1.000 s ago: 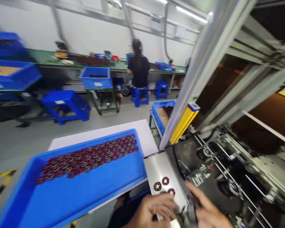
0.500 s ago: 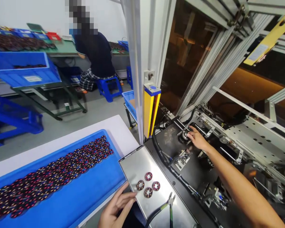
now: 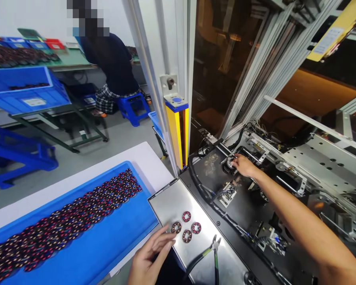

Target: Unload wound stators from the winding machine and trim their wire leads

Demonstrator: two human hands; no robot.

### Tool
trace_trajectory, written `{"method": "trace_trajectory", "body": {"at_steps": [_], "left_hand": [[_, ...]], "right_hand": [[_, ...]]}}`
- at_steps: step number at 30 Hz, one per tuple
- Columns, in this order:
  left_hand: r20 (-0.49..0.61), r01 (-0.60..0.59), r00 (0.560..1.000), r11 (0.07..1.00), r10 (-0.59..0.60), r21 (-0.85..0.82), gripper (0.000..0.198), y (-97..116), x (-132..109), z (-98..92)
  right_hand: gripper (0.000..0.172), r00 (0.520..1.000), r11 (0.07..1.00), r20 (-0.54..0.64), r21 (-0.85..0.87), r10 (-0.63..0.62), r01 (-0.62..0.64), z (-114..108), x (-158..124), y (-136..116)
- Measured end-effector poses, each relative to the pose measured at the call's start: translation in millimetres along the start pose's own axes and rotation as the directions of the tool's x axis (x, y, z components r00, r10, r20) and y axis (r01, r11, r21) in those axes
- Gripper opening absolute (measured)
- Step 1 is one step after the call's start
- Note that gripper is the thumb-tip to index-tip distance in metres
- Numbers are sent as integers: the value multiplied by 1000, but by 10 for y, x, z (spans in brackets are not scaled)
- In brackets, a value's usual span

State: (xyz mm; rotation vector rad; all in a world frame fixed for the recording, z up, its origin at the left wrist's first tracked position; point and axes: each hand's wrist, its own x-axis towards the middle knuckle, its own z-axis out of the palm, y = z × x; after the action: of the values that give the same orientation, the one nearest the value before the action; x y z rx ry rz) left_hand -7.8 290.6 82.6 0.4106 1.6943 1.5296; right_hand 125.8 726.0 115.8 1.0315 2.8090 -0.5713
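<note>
My right hand (image 3: 243, 165) reaches far into the machine and its fingers close on a small round part (image 3: 231, 162) sitting in a black fixture. My left hand (image 3: 150, 258) hovers at the near edge of a steel plate (image 3: 169, 202), fingers stretched out and holding nothing. Its fingertips are just short of several small red wound rings (image 3: 186, 227) lying on that plate. A pair of cutters with green-black handles (image 3: 209, 257) lies on the plate to the right of the rings.
A blue tray (image 3: 112, 241) with several rows of the same rings lies on a white table (image 3: 145, 160) at left. A yellow post (image 3: 177, 128) stands at the machine's opening. Behind, a person sits on a blue stool (image 3: 133, 109) beside blue crates (image 3: 25, 91).
The view swung right and down from the room to the machine. My right hand went from the near plate deep into the machine onto the fixture. My left hand opened beside the rings.
</note>
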Motion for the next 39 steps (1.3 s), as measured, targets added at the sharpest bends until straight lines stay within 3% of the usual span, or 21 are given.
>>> {"method": "trace_trajectory", "body": {"at_steps": [9, 16, 21, 24, 27, 29, 30, 31, 34, 35, 37, 39], "left_hand": [[29, -40, 999, 998, 38, 45, 39, -26, -5, 16], [27, -68, 997, 998, 68, 3, 39, 76, -89, -88], [-18, -71, 997, 996, 72, 45, 40, 37, -171, -255], [79, -117, 991, 983, 106, 139, 35, 21, -268, -202], [301, -193, 947, 951, 116, 241, 31, 40, -393, -36], [473, -304, 873, 891, 119, 337, 27, 55, -453, 118], [573, -396, 810, 838, 125, 376, 26, 59, -467, 209], [673, -495, 728, 777, 127, 389, 26, 57, -471, 312], [902, -721, 423, 636, 90, 275, 26, -8, -448, 698], [942, -756, 328, 618, 70, 217, 26, -56, -445, 844], [987, -803, 158, 585, 24, 115, 25, -188, -464, 1132], [999, -844, 19, 535, -42, 38, 29, -344, -517, 1378]], "right_hand": [[22, 996, 995, 22, -41, 92, -91, 113, 92, 29], [24, 993, 983, -106, -183, -53, 33, -60, -289, -61], [45, 984, 945, 5, -277, -179, 173, -111, -588, -107], [44, 982, 934, 23, -305, -189, 187, -138, -597, -255], [39, 984, 942, -53, -301, -171, 148, -219, -634, -494], [43, 977, 951, -150, -290, -155, 106, -333, -790, -667], [47, 968, 954, -197, -286, -155, 94, -401, -928, -752], [52, 958, 955, -238, -284, -159, 88, -463, -1113, -834], [58, 924, 955, -338, -285, -181, 83, -509, -1933, -1044], [58, 905, 956, -381, -282, -190, 82, -445, -2276, -1091], [56, 805, 962, -537, -233, -252, 146, -179, -3011, -1133], [55, 779, 988, -611, -130, -142, 79, 252, -3739, -1124]]}}
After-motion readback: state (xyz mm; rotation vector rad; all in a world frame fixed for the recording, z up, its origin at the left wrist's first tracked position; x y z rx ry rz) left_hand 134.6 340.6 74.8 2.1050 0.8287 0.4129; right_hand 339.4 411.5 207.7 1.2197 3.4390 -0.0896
